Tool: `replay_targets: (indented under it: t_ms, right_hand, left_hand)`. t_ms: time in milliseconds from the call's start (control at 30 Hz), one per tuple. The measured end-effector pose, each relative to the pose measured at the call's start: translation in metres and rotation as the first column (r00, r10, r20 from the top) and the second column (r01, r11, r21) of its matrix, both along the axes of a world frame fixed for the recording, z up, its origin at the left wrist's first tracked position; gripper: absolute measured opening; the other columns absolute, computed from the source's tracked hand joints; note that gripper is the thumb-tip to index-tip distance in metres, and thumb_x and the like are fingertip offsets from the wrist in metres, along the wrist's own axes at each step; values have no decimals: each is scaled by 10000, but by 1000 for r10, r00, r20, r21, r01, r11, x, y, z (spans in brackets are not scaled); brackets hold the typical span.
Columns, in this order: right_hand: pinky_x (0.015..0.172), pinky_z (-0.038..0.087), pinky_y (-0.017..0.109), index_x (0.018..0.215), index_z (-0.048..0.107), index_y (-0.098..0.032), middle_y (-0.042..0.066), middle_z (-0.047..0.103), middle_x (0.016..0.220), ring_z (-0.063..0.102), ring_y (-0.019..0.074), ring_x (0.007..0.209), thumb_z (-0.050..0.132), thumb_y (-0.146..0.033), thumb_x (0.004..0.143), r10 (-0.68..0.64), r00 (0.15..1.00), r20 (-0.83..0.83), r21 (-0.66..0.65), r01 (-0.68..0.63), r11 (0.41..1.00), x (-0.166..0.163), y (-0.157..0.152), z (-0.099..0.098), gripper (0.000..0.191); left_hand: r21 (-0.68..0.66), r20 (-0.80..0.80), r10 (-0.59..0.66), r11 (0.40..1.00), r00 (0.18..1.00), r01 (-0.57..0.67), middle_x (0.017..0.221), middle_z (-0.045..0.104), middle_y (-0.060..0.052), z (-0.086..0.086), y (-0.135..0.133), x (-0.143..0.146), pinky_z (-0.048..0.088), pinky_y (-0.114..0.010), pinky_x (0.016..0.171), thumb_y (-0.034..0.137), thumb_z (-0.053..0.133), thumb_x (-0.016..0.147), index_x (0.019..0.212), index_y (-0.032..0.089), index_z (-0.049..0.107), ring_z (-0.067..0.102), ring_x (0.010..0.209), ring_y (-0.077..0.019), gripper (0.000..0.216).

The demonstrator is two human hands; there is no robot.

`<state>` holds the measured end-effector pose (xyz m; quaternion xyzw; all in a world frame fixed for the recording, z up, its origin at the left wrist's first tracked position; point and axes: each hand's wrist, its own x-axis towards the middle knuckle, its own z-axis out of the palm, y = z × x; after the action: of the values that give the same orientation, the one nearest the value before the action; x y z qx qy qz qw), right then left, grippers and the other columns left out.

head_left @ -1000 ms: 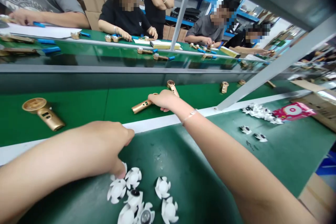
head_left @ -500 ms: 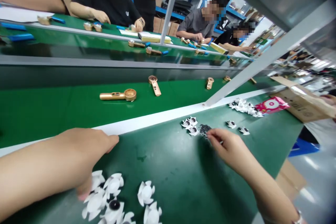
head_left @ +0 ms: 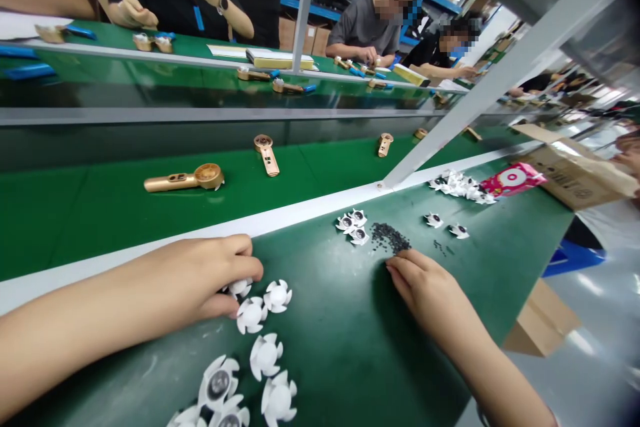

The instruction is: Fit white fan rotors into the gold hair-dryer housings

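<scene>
My left hand (head_left: 220,277) is curled around a small white fan blade (head_left: 241,289), which its fingers partly cover. Two more white fan blades (head_left: 251,315) lie against or close to the thumb, hub side up. Further down are several others, some turned to show a dark round centre (head_left: 219,384). My right hand (head_left: 423,283) rests at the near edge of a scatter of tiny black pieces (head_left: 391,237), thumb and fingertips pressed together. Whatever is between those fingertips is too small to make out. Beside the black pieces sit three fan blades (head_left: 358,235) with dark centres.
Gold handheld fan housings (head_left: 185,180) lie on the green belt (head_left: 90,213) beyond the white rail (head_left: 305,210). A slanted metal post (head_left: 450,113) rises ahead. At right are a fan blade pile (head_left: 463,185), a pink packet (head_left: 515,178) and a carton (head_left: 570,180). Co-workers sit opposite.
My left hand has moved up and right, and fan blades now lie by its fingers in a new spot. My right hand has drawn slightly toward me, uncovering more black pieces. The view has shifted slightly.
</scene>
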<state>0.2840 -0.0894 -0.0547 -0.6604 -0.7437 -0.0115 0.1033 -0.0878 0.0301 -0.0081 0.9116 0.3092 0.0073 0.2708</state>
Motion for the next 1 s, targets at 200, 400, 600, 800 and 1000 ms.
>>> replay_targets:
  t_ms: [200,400,600,800,1000]
  right_hand:
    - [678,518,376,860,603,-169,95,637,869,636,246,752,486,-238,951,13,1000,9,53,-14,999,-7,8,6,164]
    - [644,476,266,861,548,-214,29,600,841,576,163,744,485,-189,944,54,951,-303,149,-8,989,-74,29,49,107]
    - [687,504,313,863,612,-207,54,631,880,606,192,781,517,-227,956,-37,969,-246,21,43,999,-49,33,50,134]
    - [878,563,392,1124,652,-159,140,662,1116,634,241,1021,482,-172,972,173,933,-316,71,-159,985,-71,26,13,229]
    - [898,558,500,1242,649,-84,195,645,1194,627,301,1029,463,-134,951,362,906,-219,70,-355,932,-121,67,-3,349]
  left_hand:
    - [-269,-26,76,960,997,-80,984,628,-6,21,14,1,433,-260,687,356,729,826,1009,287,696,589,824,-175,198]
    - [-850,305,457,527,836,22,840,653,20,18,3,14,501,-241,717,307,832,746,961,209,575,604,766,-120,349]
    - [-867,291,485,499,825,13,819,665,28,2,3,16,494,-216,705,269,832,762,939,187,572,609,754,-93,325]
    - [-848,290,515,530,807,-33,869,665,25,-11,23,11,491,-213,742,314,816,784,953,192,589,611,782,-87,308]
    - [-779,296,589,605,752,-168,830,658,8,-21,40,3,457,-220,682,376,765,822,951,171,584,563,714,-90,302]
